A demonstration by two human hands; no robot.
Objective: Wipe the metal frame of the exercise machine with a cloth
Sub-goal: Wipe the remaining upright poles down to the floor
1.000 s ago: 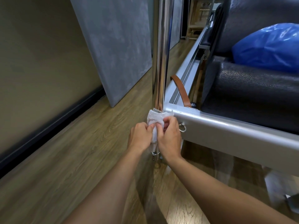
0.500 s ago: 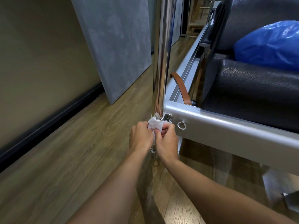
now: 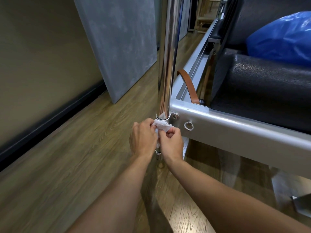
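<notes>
Bunching at the corner of the metal frame (image 3: 235, 132), the cloth (image 3: 162, 127) is pinched by curled fingers of the left hand (image 3: 143, 142) and right hand (image 3: 172, 146); snagging on the nearby eye ring (image 3: 188, 126) is judged possible.

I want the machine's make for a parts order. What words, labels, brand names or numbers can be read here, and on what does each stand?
None: no readable text in this view.
The chrome post, grey frame rail, black pads, brown strap, blue bag and white cloth show no lettering, badge or number.
</notes>
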